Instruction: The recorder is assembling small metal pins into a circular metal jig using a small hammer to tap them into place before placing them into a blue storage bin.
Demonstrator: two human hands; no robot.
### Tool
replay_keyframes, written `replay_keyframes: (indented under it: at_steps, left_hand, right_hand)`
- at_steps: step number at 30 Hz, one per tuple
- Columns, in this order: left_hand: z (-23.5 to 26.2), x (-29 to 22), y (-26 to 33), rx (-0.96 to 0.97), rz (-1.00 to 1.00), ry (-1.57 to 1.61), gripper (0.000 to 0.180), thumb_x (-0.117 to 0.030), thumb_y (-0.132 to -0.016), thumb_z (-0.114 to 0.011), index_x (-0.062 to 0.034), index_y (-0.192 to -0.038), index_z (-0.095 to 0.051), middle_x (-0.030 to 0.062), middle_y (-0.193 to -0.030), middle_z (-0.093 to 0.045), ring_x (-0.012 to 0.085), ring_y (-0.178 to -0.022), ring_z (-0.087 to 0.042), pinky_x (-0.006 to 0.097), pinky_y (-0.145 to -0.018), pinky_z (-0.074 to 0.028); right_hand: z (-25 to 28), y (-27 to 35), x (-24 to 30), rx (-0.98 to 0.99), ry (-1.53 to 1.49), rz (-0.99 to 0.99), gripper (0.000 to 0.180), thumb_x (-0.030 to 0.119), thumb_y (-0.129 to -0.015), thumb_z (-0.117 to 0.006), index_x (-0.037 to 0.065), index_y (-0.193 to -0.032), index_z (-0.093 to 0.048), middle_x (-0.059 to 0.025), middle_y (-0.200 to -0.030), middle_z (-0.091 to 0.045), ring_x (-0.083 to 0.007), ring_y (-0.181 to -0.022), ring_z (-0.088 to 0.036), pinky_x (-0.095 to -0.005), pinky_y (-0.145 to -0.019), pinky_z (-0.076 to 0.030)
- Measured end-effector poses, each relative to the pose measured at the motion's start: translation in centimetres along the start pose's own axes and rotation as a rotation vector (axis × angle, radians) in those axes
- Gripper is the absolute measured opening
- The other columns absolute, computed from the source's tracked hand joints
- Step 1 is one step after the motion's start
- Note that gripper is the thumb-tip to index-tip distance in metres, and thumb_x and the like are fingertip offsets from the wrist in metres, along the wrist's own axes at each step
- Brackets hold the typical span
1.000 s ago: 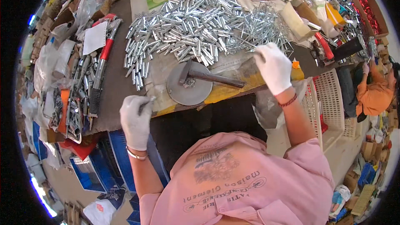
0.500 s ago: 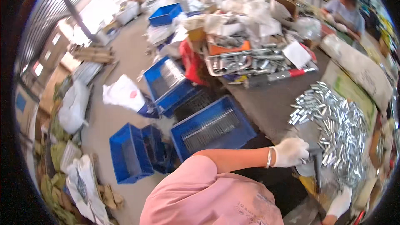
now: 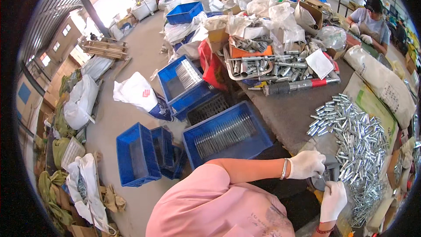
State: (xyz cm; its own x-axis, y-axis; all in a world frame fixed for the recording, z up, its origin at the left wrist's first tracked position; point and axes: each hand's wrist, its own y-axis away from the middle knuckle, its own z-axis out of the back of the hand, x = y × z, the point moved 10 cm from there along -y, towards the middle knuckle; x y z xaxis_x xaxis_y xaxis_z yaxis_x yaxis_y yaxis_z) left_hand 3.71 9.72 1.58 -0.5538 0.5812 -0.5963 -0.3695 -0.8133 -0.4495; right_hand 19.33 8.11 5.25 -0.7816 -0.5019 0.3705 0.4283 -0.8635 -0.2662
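Observation:
My left hand point(image 3: 307, 165), in a white glove, is closed at the near edge of the work table, beside a grey metal fixture point(image 3: 332, 165). Close below it, my gloved right hand point(image 3: 334, 198) has its fingers pinched together. A thin silvery metal piece point(image 3: 323, 179) shows between the two sets of fingertips. It seems to be in the left fingers; what the right ones hold is too small to tell. Just right of the fixture spreads a large heap of short shiny metal sleeves or pins point(image 3: 359, 140).
A blue crate point(image 3: 258, 142) with a row of metal rods stands left of my arm, another point(image 3: 169, 85) behind it. More blue crates point(image 3: 144, 177) are on the floor. A tray of metal tubes point(image 3: 232, 72) sits farther back. A co-worker point(image 3: 372, 24) sits at far right.
My right hand has come up and left from the lower edge of the metal heap to meet the left hand at the fixture. The left hand has stayed nearly in place.

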Motion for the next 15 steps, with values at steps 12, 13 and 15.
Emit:
replay_keyframes:
  at_steps: [12, 13, 15]
  left_hand:
    - [0.5, -1.0, 0.8, -0.012, -0.060, -0.072, 0.004, -0.018, -0.084, -0.070, -0.0148, -0.082, -0.071, 0.0102, -0.090, -0.064, 0.0336, -0.091, -0.067, 0.048, -0.079, -0.056]
    - [1.3, -0.5, 1.1, -0.060, -0.097, 0.020, 0.007, -0.016, -0.085, -0.068, -0.0149, -0.090, -0.073, 0.0105, -0.091, -0.065, 0.0341, -0.091, -0.066, 0.048, -0.080, -0.056]
    - [3.1, -0.4, 0.8, -0.019, -0.035, -0.102, 0.015, -0.016, -0.083, -0.073, -0.0147, -0.098, -0.077, 0.0105, -0.092, -0.067, 0.0345, -0.091, -0.066, 0.046, -0.080, -0.056]
  right_hand:
    - [0.2, 2.0, -0.5, -0.074, 0.030, 0.023, 0.008, 0.001, -0.087, -0.072, 0.009, -0.091, -0.071, -0.0122, -0.095, -0.067, -0.0356, -0.088, -0.069, -0.0461, -0.077, -0.056]
    - [0.2, 1.5, -0.1, -0.084, 0.039, 0.005, 0.007, 0.003, -0.088, -0.072, 0.008, -0.092, -0.071, -0.0134, -0.095, -0.067, -0.0367, -0.088, -0.069, -0.0464, -0.077, -0.056]
    - [0.9, 0.1, 1.4, -0.076, -0.031, -0.016, 0.005, 0.004, -0.089, -0.073, 0.008, -0.092, -0.072, -0.0140, -0.096, -0.066, -0.0375, -0.089, -0.068, -0.0456, -0.077, -0.057]
